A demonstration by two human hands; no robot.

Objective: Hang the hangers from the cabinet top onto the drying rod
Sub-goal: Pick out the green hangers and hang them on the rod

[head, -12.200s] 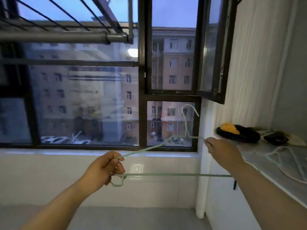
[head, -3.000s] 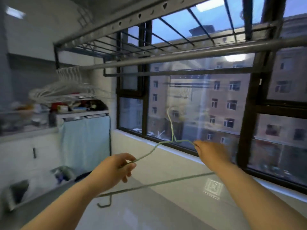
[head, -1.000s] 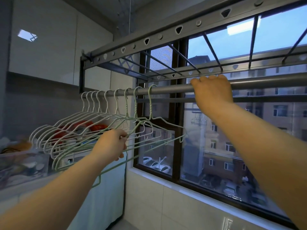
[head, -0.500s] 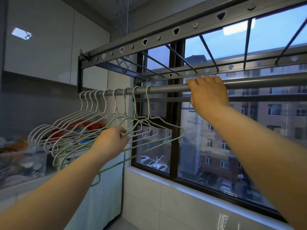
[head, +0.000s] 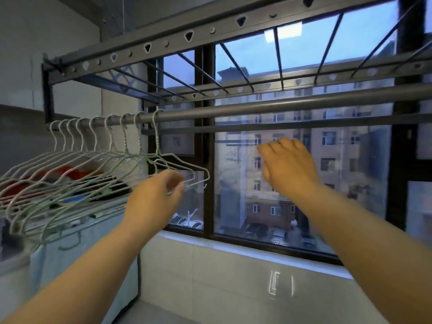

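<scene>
A grey drying rod [head: 257, 109] runs across the window under a metal rack. Several thin wire hangers [head: 93, 146] hang in a row on its left end. The rightmost is a pale green hanger [head: 157, 136], with its hook over the rod. My left hand [head: 156, 195] sits just below that hanger's right shoulder, its fingers loosely curled and apart, nothing clearly gripped. My right hand [head: 287, 167] hovers below the rod, off it, with spread fingers and nothing in it. The cabinet top is out of view.
The perforated rack frame [head: 187, 36] with cross bars hangs above the rod. A dark window frame [head: 208, 136] and white sill [head: 257, 247] are ahead. A shelf with red and dark items [head: 70, 171] and a pale blue cover [head: 70, 265] are at the left.
My right hand has let go of the rod and dropped below it. My left hand has slid right and loosened from the green hanger, which now hangs on the rod.
</scene>
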